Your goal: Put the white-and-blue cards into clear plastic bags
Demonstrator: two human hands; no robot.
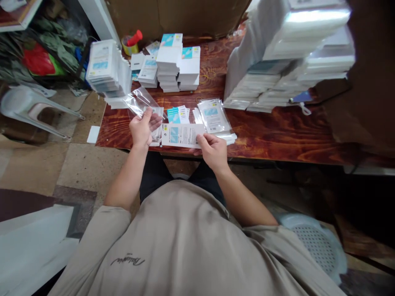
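Observation:
My right hand (213,149) pinches the right end of a white printed card (182,135) with blue pictures on it, held flat over the table's front edge. To the left, my left hand (145,127) has its thumb and fingers closed on a clear plastic sleeve (142,100) that stands up above it. Beneath the left hand lie more printed sleeves (156,135), partly hidden. Just behind the white card rest several small blue-and-white cards (179,115). A stack of filled clear packets (212,116) lies beside the right hand.
Tall stacks of packets (286,61) stand at the right of the wooden table (277,133). Another packet stack (105,68) rises at the left, with card stacks (173,61) at the back. A white stool (33,105) stands left and a perforated stool (314,242) right.

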